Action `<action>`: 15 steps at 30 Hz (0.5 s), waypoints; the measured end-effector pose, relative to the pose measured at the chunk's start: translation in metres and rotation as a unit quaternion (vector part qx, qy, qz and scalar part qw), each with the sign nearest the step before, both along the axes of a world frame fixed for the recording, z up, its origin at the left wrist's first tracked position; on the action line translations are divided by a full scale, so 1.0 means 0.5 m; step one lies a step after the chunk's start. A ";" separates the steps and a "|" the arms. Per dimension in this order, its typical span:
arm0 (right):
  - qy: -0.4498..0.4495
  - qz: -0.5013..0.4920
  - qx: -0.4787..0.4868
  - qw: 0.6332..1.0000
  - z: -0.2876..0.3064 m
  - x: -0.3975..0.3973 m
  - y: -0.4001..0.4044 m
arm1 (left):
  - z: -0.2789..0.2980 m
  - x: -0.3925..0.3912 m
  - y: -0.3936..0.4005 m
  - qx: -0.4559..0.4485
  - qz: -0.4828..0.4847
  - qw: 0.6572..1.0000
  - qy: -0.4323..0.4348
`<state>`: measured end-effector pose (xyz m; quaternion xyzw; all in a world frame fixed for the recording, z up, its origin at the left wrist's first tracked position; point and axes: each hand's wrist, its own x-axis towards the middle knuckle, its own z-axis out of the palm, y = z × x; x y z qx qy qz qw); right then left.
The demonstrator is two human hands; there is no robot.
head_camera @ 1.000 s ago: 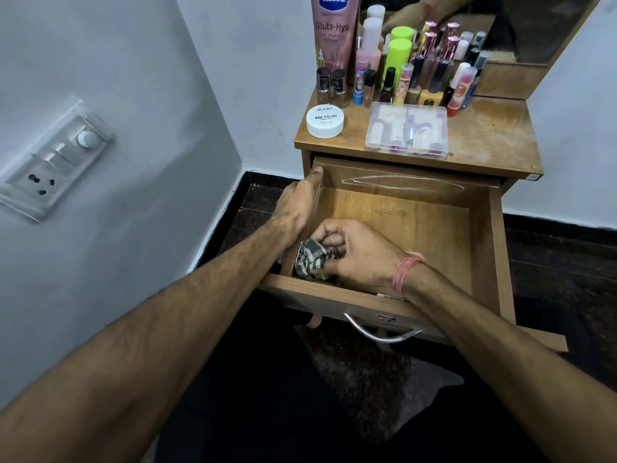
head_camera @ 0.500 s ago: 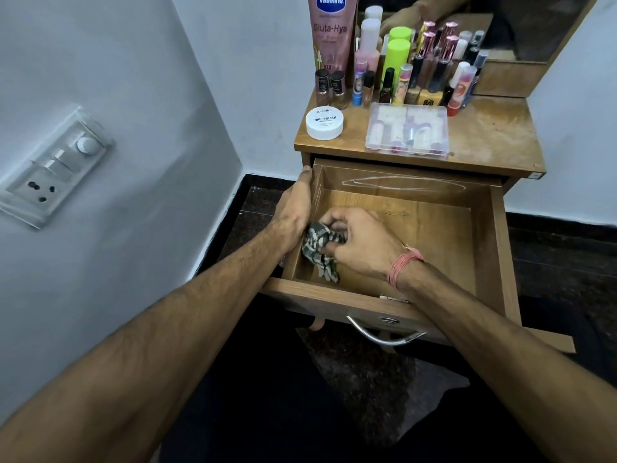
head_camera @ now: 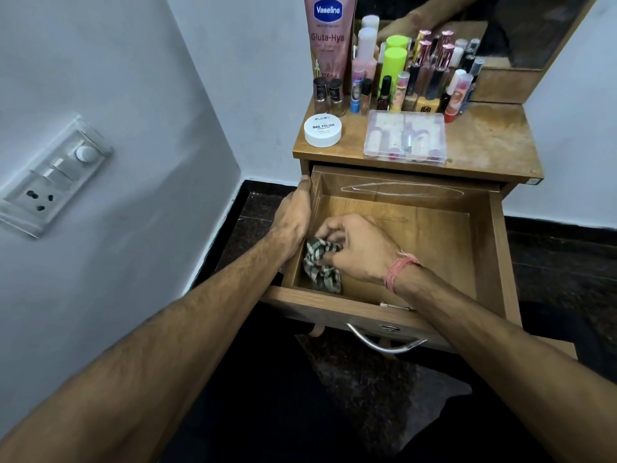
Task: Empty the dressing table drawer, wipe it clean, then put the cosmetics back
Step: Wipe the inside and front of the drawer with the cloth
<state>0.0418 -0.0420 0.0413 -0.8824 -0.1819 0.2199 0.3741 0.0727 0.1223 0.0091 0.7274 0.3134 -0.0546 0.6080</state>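
Wiping drawer (head_camera: 490, 248) near its front left corner; right hand (head_camera: 357, 247) shut tight round checked cloth (head_camera: 319, 265) to rub; left hand (head_camera: 295, 217) clasps left drawer wall, likely steadying it; cosmetics (head_camera: 405, 81) wait along dressing table top's back edge, clear of wiping.

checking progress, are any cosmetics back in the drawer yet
No, the drawer holds only the cloth in the right hand.

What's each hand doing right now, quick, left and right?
Left hand: gripping the left side wall of the open drawer, steadying it.
Right hand: closed on the checked cloth, down in the drawer's near left corner.
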 end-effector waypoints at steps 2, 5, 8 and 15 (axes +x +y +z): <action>-0.063 -0.078 0.003 0.995 -0.005 0.021 0.013 | -0.012 0.005 0.004 -0.004 0.003 1.000 -0.006; -0.110 -0.133 0.001 0.985 -0.005 0.038 0.028 | -0.028 0.015 0.009 -0.001 0.005 1.000 -0.006; -0.021 -0.065 0.028 0.997 -0.003 0.039 0.003 | -0.028 0.017 0.009 0.000 0.003 1.000 -0.007; -0.147 -0.185 0.040 0.971 0.005 0.085 0.033 | 0.002 0.005 -0.004 0.015 -0.004 1.000 -0.006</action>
